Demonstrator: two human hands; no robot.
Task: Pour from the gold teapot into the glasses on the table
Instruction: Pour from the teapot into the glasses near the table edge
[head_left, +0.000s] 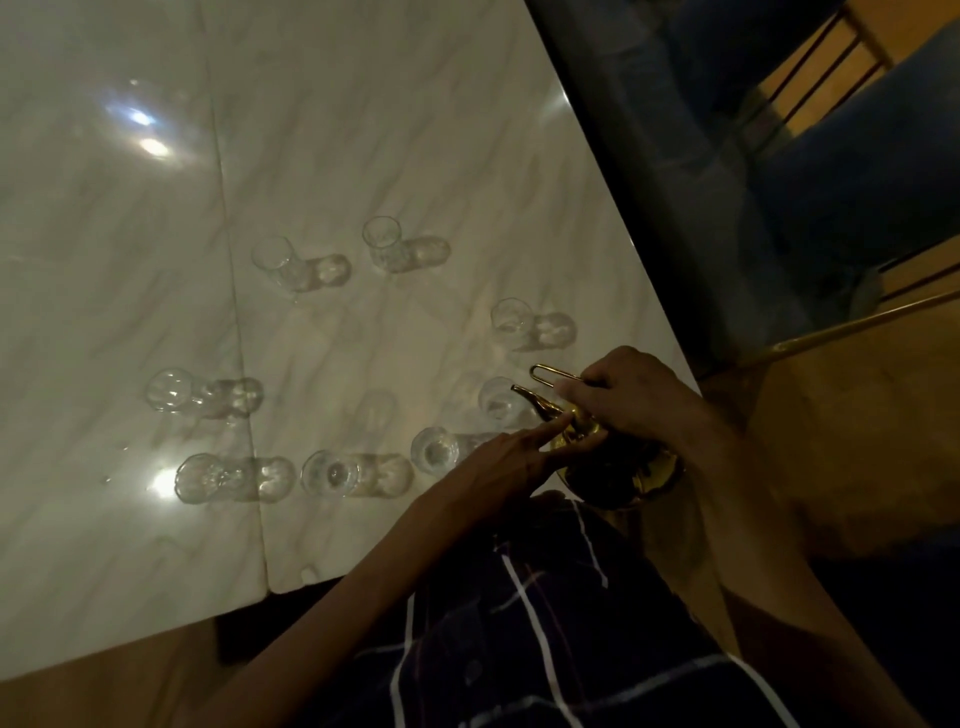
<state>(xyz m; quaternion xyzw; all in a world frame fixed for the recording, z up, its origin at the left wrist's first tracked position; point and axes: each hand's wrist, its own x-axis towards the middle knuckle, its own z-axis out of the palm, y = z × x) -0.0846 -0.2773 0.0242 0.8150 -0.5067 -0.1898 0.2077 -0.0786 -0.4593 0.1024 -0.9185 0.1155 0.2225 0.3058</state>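
gold teapot (618, 462) shiny metal, lower right, curved spout over clear glass (498, 399) | right hand (631, 397) grasps wire handle | left hand (511, 454) fingers straight, touching lid | 8 glasses on glossy marble table (130, 234)

Dimly lit room: glossy pale marble table (363, 130) with a seam and bright lamp reflections (148, 132), wooden floor (831, 441), and a blue upholstered chair (857, 171) beside the table.

Home dining room: marble table (363, 130), chair (810, 104)
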